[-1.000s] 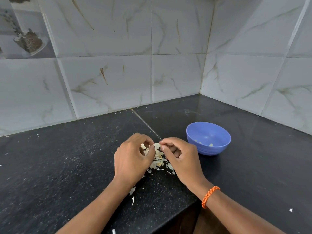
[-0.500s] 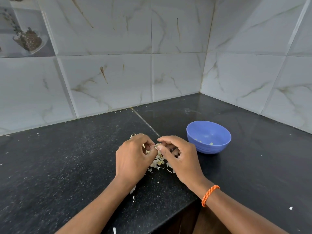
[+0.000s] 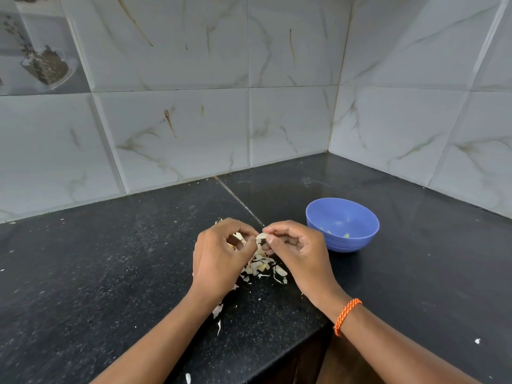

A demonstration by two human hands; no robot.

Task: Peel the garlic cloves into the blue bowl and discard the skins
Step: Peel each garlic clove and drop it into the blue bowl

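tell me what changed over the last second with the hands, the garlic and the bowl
Very little. Both hands stay together over the skin pile, working the same garlic clove: the left hand and right hand pinch it between their fingertips, with only small finger shifts. Nothing was let go or dropped into the blue bowl, which stayed put with a few bits inside. The skins on the counter look unchanged.

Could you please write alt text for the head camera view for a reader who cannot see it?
Two hands, the left hand and right hand, pinch a garlic clove between them above a pile of papery skins on a black countertop. A blue bowl stands to the right, before grey marbled wall tiles.
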